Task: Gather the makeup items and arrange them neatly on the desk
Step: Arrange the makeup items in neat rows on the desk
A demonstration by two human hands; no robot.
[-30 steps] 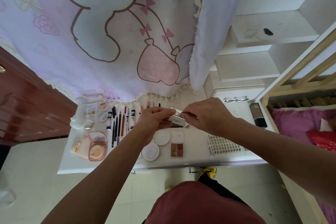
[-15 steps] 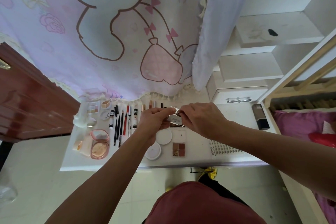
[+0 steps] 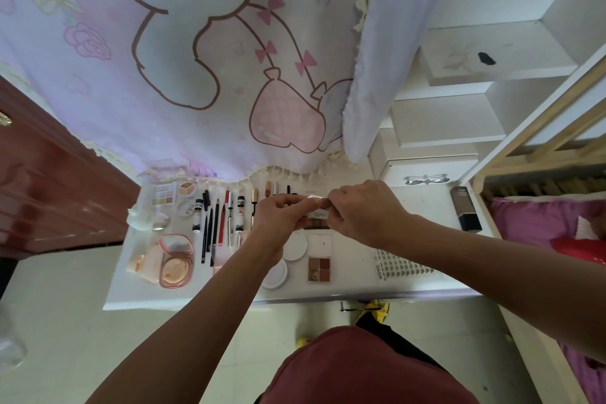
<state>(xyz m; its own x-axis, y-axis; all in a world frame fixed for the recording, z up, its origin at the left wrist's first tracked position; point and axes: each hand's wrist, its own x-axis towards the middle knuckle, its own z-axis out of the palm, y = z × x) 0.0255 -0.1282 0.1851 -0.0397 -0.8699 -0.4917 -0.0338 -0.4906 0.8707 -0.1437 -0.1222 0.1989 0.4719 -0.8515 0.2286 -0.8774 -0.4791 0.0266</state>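
Pencils (image 3: 215, 223) lie left of left hand (image 3: 282, 216) and right hand (image 3: 364, 213), both grips pinching a white case (image 3: 317, 214).

Desk (image 3: 426, 211) left half crowded: pencils (image 3: 214, 226), pink compact (image 3: 175, 261). Bare patch right, before dark bottle (image 3: 465, 208). Curtain (image 3: 196, 92) overhangs back edge.

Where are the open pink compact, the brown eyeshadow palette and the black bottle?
open pink compact (image 3: 172, 269): head view, powder pan.
brown eyeshadow palette (image 3: 319, 269): head view, middle of pans.
black bottle (image 3: 465, 209): head view, its body.
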